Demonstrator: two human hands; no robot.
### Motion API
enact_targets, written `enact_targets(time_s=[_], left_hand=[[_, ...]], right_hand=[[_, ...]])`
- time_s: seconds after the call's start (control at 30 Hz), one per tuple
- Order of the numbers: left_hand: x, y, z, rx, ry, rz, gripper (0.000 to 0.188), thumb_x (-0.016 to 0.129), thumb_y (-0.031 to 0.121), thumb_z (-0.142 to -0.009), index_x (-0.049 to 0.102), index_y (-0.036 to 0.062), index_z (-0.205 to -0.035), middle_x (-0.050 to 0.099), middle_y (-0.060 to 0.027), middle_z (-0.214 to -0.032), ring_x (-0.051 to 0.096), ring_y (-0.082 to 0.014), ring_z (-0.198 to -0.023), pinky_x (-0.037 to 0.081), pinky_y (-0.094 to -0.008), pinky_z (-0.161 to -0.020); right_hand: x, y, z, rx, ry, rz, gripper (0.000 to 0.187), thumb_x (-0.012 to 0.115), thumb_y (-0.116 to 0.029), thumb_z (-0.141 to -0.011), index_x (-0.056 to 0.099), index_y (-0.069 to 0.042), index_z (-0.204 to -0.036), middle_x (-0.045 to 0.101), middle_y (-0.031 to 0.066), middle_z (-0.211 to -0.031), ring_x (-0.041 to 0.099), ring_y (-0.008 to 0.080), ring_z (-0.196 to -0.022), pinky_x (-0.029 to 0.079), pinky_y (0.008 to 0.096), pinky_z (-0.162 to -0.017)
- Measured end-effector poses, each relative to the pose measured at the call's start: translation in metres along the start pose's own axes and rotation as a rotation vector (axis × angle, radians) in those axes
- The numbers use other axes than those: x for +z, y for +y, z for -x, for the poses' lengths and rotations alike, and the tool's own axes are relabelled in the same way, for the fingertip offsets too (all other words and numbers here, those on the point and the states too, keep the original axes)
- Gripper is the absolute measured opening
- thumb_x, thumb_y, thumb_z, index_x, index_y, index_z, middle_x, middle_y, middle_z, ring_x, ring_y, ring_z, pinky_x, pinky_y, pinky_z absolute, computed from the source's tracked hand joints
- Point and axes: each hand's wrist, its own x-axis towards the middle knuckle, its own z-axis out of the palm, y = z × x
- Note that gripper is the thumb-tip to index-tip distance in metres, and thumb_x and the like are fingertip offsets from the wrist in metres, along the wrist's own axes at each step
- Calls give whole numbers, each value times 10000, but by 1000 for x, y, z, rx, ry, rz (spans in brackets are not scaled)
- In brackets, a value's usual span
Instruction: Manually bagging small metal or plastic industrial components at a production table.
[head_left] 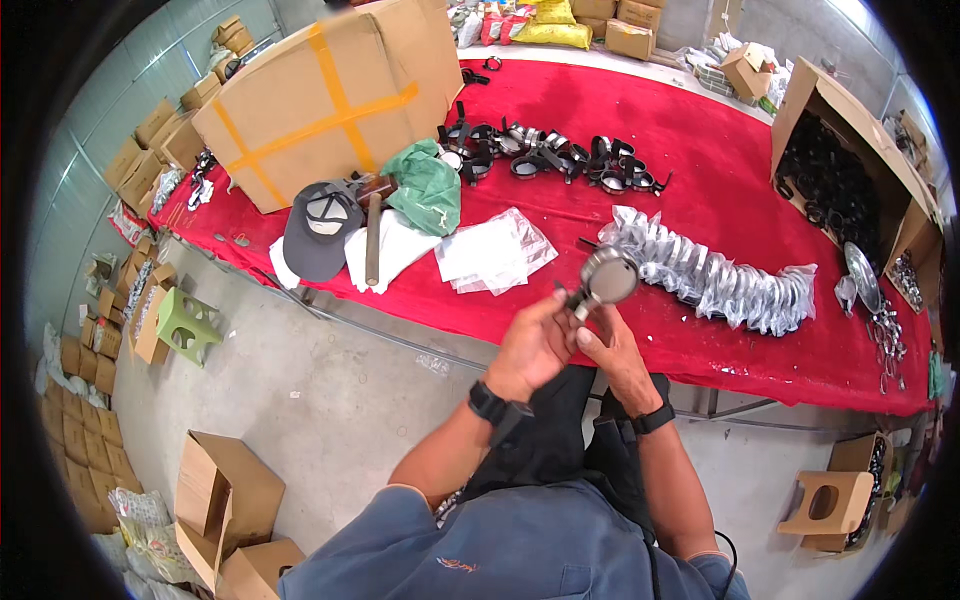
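A round part with a grey disc face, a metal rim and a short tab [612,279] is held up over the front edge of the red-covered table; its exact kind I cannot tell. My left hand [535,345] pinches its left lower side with the fingers. With thumb and fingers closed at the tab, my right hand [618,358] grips it from below. Just right of it, a row of similar round parts in clear plastic wrap [715,275] lies on the cloth. Flat clear plastic bags [495,250] are spread to the left of my hands.
Loose black and silver ring-shaped parts [525,167] lie farther back. At left are a large carton [330,95], a grey cap [318,235], a hammer [373,240] and a green bag [425,190]. An open carton of black parts [830,170] stands right.
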Motion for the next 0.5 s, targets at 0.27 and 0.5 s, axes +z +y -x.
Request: enact_targets(time_s=[0.27, 0.5], left_hand=[[-12, -69, 19, -290, -14, -30, 321, 598, 514, -1065, 674, 216, -1155, 675, 66, -965, 582, -114, -752, 387, -283, -583], [-43, -48, 27, -152, 111, -790, 339, 690, 433, -1071, 677, 107, -1166, 676, 33, -903, 597, -64, -727, 419, -211, -573]], right_hand=[[1, 18, 28, -116, 239, 78, 521, 728, -87, -1004, 599, -13, -1504, 621, 115, -1510, 583, 161, -1325, 462, 357, -1128], [-23, 0, 47, 18, 310, 377, 326, 765, -204, -977, 734, 11, -1220, 751, 77, -1009, 633, 125, -862, 521, 322, -785]])
